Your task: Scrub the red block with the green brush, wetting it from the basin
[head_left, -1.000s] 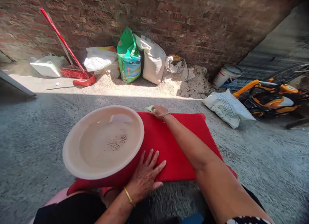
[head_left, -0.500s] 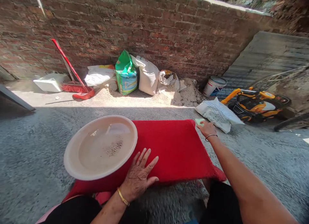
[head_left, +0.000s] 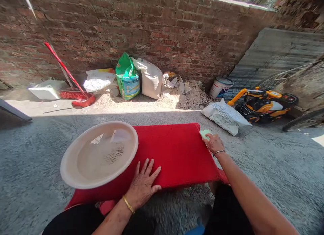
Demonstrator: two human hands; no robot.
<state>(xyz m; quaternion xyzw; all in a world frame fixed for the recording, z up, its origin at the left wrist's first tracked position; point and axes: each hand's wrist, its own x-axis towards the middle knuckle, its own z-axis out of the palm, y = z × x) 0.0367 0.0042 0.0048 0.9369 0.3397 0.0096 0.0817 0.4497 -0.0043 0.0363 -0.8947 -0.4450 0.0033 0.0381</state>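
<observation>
A red cloth [head_left: 174,154] lies spread over a low, flat surface before my knees. My left hand [head_left: 143,182] rests flat on its near edge, fingers spread, holding nothing. At the far right corner, my right hand [head_left: 214,143] grips a small pale green block [head_left: 205,134] that looks like a scrub brush or a bar of soap; its underside is hidden. The block touches the cloth's right edge. To the left, a wide white basin [head_left: 67,172] of cloudy water stands on the cloth, close to my left fingers.
Along the brick wall [head_left: 162,26] stand a red dustpan [head_left: 84,100], a white foam box [head_left: 48,90], a green sack [head_left: 128,81], a white sack [head_left: 152,80] and a paint bucket [head_left: 220,87]. Another sack [head_left: 225,115] and a yellow-black toy excavator [head_left: 264,105] lie right.
My right hand has drawn the pale green block slightly nearer along the cloth's right edge. My left hand stays flat on the cloth. The whole view has shifted a little.
</observation>
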